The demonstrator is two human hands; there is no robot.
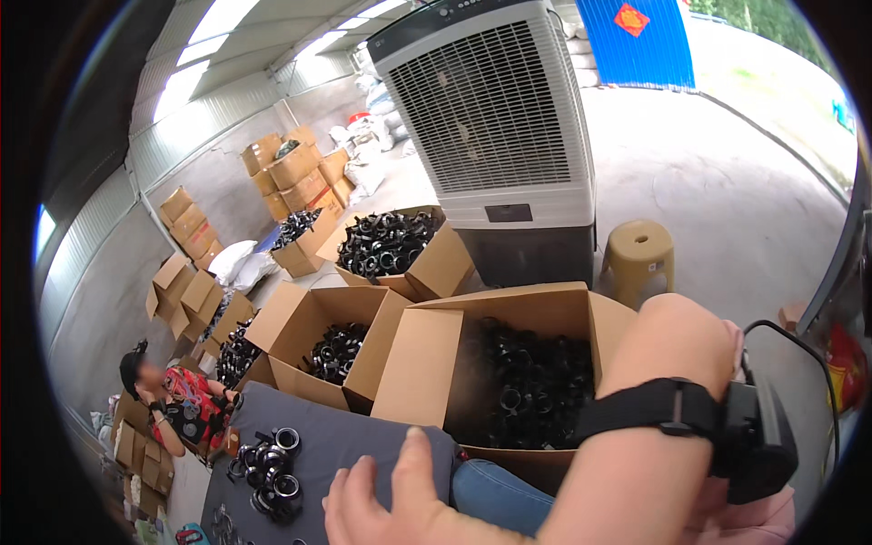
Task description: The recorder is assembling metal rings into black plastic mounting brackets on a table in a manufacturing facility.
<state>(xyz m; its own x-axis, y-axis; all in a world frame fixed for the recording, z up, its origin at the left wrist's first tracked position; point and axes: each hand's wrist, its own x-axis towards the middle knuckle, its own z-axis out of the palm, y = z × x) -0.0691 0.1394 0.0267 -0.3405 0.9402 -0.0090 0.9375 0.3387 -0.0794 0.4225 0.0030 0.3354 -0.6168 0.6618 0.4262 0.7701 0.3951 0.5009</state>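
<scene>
My right hand (pixel 400 504) is at the lower edge, over the grey cloth-covered table (pixel 350 431). Its fingers are spread and nothing shows between them; the palm side is hidden. A black strap (pixel 649 416) circles my bent right forearm, with a dark device (pixel 758 440) on it. Left of my fingers lies a small heap of black and silver ring-shaped parts (pixel 268 472), like clamps. A few thinner rings (pixel 222 527) lie nearer the bottom edge. My left hand does not show.
Beyond the table stand open cardboard boxes (pixel 418 363) of similar rings (pixel 536 381). Behind them are a tall air cooler (pixel 495 118) and a tan stool (pixel 640 250). Another person (pixel 186 400) sits at the left among boxes. A black cable (pixel 827 381) hangs at the right.
</scene>
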